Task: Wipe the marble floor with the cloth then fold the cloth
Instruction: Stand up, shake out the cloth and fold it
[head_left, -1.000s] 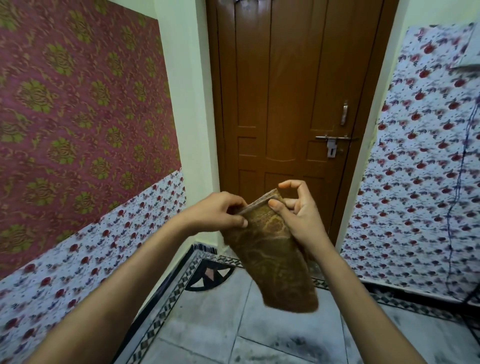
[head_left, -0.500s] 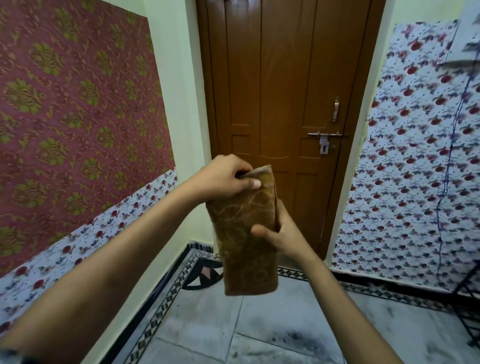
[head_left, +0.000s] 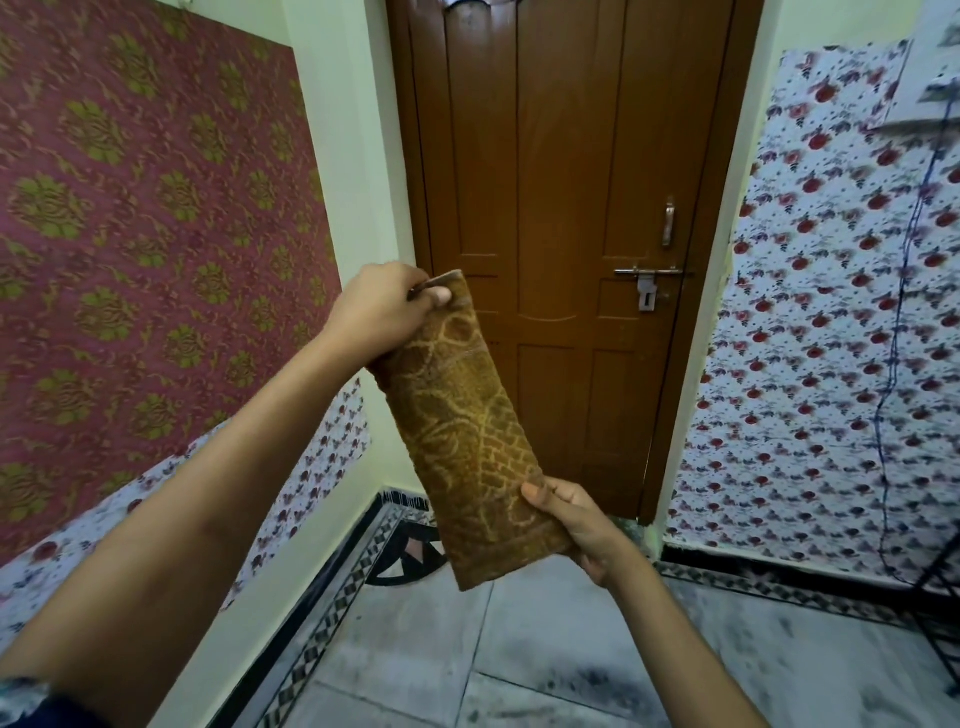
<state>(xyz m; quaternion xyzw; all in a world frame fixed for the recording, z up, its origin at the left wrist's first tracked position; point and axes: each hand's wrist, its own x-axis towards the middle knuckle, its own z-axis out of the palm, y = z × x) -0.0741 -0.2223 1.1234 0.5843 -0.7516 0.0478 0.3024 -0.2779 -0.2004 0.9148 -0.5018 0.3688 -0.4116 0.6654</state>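
A brown patterned cloth (head_left: 462, 421), folded into a long narrow strip, hangs in the air in front of me, slanting down to the right. My left hand (head_left: 382, 314) pinches its top end between thumb and curled fingers. My right hand (head_left: 576, 525) grips the lower right edge near the bottom, thumb on the front face. The grey marble floor (head_left: 545, 654) lies below, with dark smudges on its tiles.
A closed brown wooden door (head_left: 561, 156) with a latch (head_left: 647, 283) stands straight ahead. Patterned walls close in on the left (head_left: 130, 234) and right (head_left: 841, 312). A blue cord (head_left: 893, 364) hangs on the right wall. A black-and-white mosaic border (head_left: 353, 582) edges the floor.
My right hand has slid from the top of the cloth down to its lower end. The left hand has kept the top and risen, and the strip now slants between both hands.
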